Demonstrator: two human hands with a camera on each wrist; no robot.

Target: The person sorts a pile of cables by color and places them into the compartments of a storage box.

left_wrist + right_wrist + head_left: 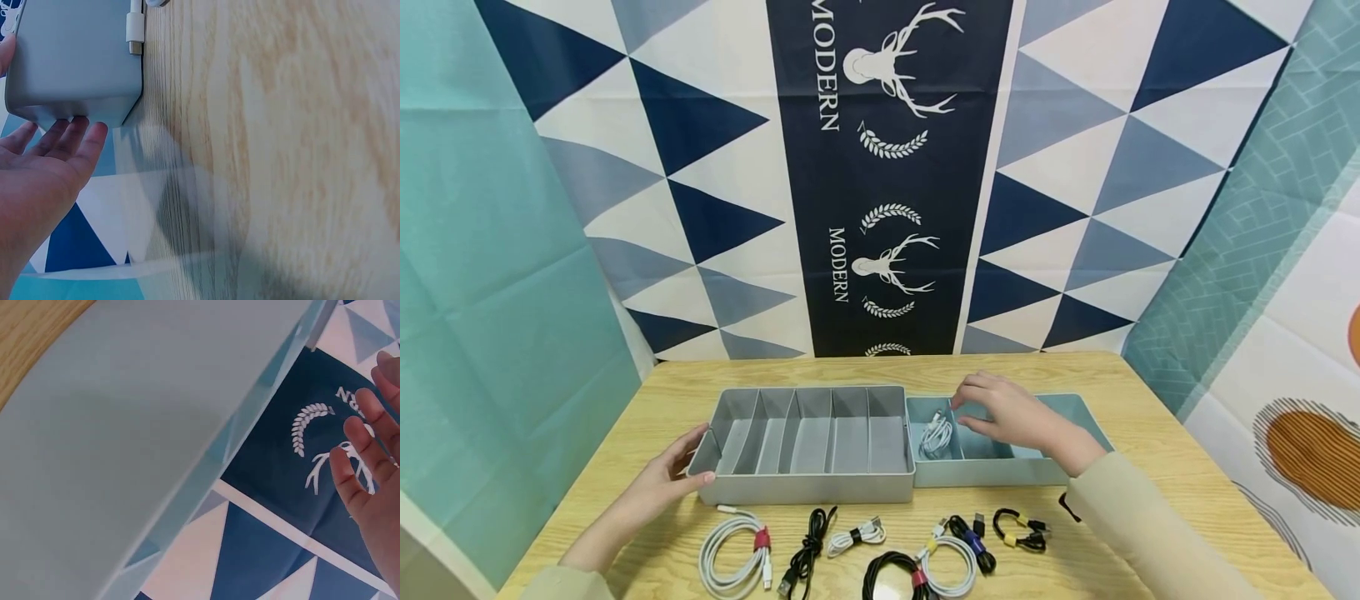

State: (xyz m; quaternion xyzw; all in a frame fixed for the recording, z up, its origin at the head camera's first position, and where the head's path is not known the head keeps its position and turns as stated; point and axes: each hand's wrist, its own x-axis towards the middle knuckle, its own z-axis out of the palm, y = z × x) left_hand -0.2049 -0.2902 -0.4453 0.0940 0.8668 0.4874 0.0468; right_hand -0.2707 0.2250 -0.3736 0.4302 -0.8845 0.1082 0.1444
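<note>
A grey divided box (805, 488) stands on the table, its narrow slots bare inside. At its left end, my left hand (658, 477) rests with the thumb at the front corner and the fingers against the end wall; the left wrist view shows those fingers (75, 134) fairly straight. To the right, end to end with it, is a light blue divided box (992, 473). A bundled white cable (936, 435) lies in its leftmost compartment. My right hand (1003, 408) hovers over the compartment beside that cable, fingers loosely bent and holding nothing.
Along the table's front lie a white cable with a red tie (730, 554), a black cable (809, 550), a short white cable (856, 536), a black coil (891, 567), a white coil (951, 567), a blue-tied black cable (973, 542) and a yellow-tied black cable (1022, 531). Patterned cloth hangs behind.
</note>
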